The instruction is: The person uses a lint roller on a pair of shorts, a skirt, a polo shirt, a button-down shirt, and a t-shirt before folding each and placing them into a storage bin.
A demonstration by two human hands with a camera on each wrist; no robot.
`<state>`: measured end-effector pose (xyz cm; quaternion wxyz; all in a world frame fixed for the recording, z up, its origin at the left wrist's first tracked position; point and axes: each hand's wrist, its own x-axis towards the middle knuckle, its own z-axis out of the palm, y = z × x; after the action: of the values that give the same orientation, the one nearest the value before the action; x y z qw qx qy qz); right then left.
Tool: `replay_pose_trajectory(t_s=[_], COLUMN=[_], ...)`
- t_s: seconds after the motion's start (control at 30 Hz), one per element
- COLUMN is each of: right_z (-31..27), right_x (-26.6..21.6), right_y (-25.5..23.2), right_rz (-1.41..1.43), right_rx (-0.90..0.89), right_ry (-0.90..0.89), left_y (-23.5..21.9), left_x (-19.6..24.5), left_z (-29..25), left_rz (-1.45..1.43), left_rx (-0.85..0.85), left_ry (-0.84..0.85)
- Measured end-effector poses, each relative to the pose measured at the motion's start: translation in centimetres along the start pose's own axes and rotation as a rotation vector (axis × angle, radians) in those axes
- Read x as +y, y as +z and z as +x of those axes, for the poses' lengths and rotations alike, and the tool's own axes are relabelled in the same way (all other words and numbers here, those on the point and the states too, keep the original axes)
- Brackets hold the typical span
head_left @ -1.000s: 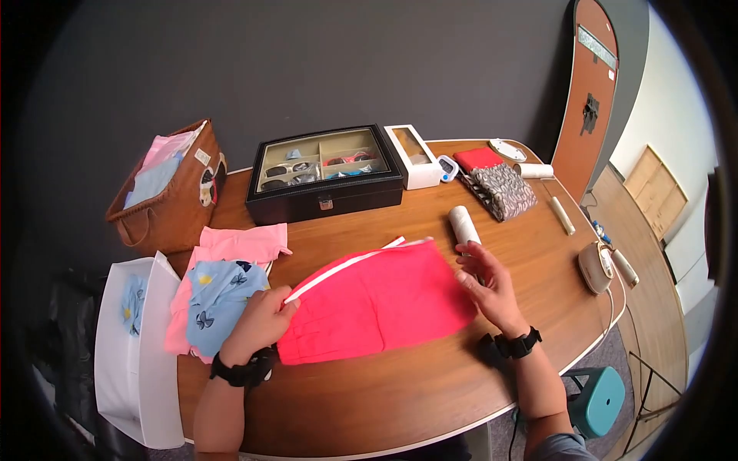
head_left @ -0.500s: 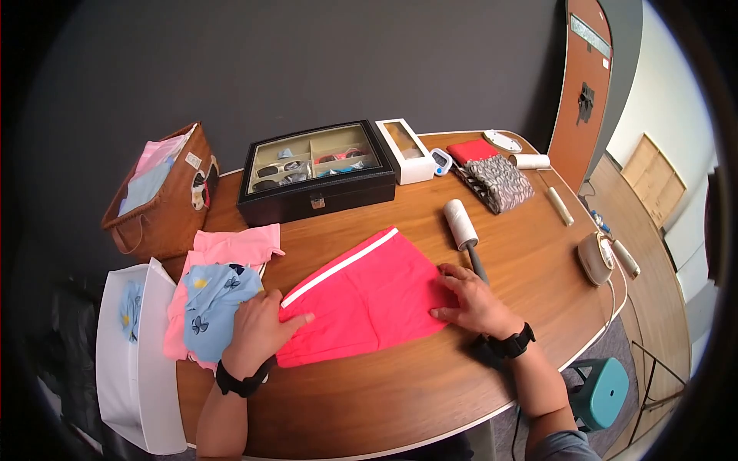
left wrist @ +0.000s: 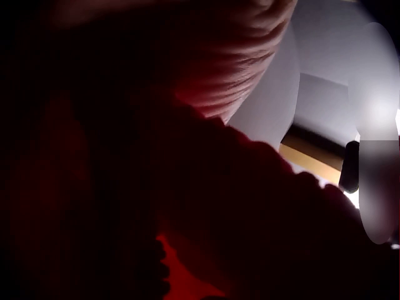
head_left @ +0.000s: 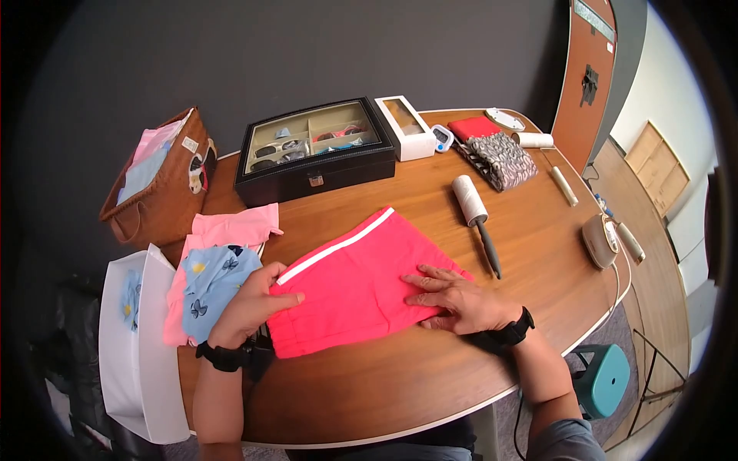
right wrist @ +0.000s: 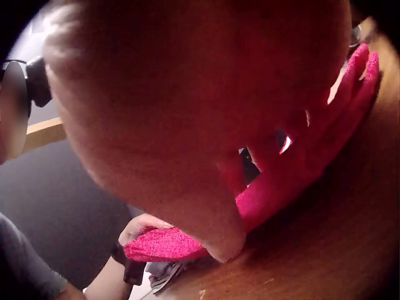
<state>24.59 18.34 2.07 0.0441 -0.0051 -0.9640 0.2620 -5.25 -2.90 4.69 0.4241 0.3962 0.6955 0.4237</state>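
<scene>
In the head view, bright pink shorts [head_left: 357, 280] with a white side stripe and a gathered waistband lie folded on the wooden table. My left hand [head_left: 250, 303] holds them at the waistband end, thumb on top and the other fingers under the cloth. The right hand [head_left: 461, 301] rests with spread fingers on the opposite end. In the right wrist view its thumb [right wrist: 222, 240] reaches down beside the pink cloth [right wrist: 275, 194]. Dark red cloth and shadow fill most of the left wrist view.
A lint roller [head_left: 470, 201] lies behind my right hand. Pink and blue clothes [head_left: 215, 276], a white bin [head_left: 157, 361] and a brown basket [head_left: 157, 184] are at left. Behind stand a black glasses case [head_left: 315, 154] and a white box [head_left: 406, 127]; a handheld steamer [head_left: 600, 242] sits at right.
My right hand has moved left and down from the far edge of the shorts onto the cloth. The left thumb now lies over the waistband end, and the white stripe lies straighter.
</scene>
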Motion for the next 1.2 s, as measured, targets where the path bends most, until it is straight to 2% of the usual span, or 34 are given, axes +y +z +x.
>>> replay_pose_trajectory(t_s=[0.07, 0.27, 0.33, 0.47, 0.53, 0.6, 0.67, 0.7, 0.73, 0.8, 0.87, 0.9, 0.93, 1.0, 1.03, 1.1, 1.13, 1.17, 1.2], right_z=[0.1, 0.1, 0.7, 1.1, 0.9, 1.1, 1.3, 1.4, 1.4, 1.2, 1.2, 1.2, 1.2, 1.3, 1.3, 1.2, 1.0, 0.8, 0.8], right_x=[0.2, -0.7, -1.8, -3.3, -3.1, -3.1, -2.6, -2.6, -2.6, -2.5, -2.2, -2.2, -2.3, -2.3, -2.2, -2.1, -2.1, -2.1, -1.9], right_y=[0.0, 0.1, -0.3, 0.3, 1.3, 1.0, 1.1, 1.2, 1.0, 0.7, 0.9, 0.6, 0.5, 0.7, 0.9, 0.7, 0.4, 0.4, 0.8], right_rz=[-0.014, 0.046, 0.106, 0.178, 0.077, 0.092, 0.44, 0.419, 0.417, 0.338, 0.321, 0.307, 0.291, 0.293, 0.335, 0.374, 0.521, 0.669, 0.672], right_rx=[-0.041, -0.063, -0.005, -0.047, -0.223, -0.187, -0.066, 0.063, 0.07, 0.133, 0.196, 0.219, 0.242, 0.272, 0.318, 0.367, 0.326, 0.281, 0.278], right_ry=[-0.009, -0.023, -0.07, -0.18, -0.149, -0.161, -0.177, -0.191, -0.191, -0.048, -0.051, -0.024, 0.0, 0.005, 0.058, 0.11, 0.229, 0.351, 0.352], left_y=[-0.3, -0.7, -0.5, 0.1, 0.2, 0.1, -0.7, -1.1, -1.6, -2.0, -2.0, -1.7, -0.9, 0.8, 1.0, 3.2, 4.3, 5.3, 6.0], left_x=[0.4, 0.6, 0.8, 1.4, 1.7, 1.5, 1.1, 1.3, 1.5, 2.3, 2.9, 2.7, 2.7, 2.7, 1.5, 1.5, 1.4, 0.9, 0.5], left_z=[-0.2, -0.4, -0.4, -0.5, -0.6, -0.7, -0.7, -0.9, -1.2, -1.6, -2.0, -2.0, -1.8, -1.4, -0.7, -0.2, 0.0, 0.1, 0.1], left_rz=[-0.213, -0.234, -0.188, -0.219, -0.252, -0.286, -0.339, -0.334, -0.348, -0.357, -0.527, -0.519, -0.52, -0.743, -0.801, -0.655, -0.537, -0.316, -0.095], left_rx=[0.004, 0.002, -0.023, -0.033, -0.036, -0.035, -0.061, -0.062, -0.054, -0.054, -0.066, -0.023, -0.021, -0.09, -0.274, -0.288, -0.261, -0.226, -0.191], left_ry=[0.009, -0.013, 0.001, 0.045, 0.043, 0.045, 0.044, 0.047, 0.025, 0.002, 0.025, 0.097, 0.096, 0.294, 0.354, 0.417, 0.43, 0.451, 0.468])
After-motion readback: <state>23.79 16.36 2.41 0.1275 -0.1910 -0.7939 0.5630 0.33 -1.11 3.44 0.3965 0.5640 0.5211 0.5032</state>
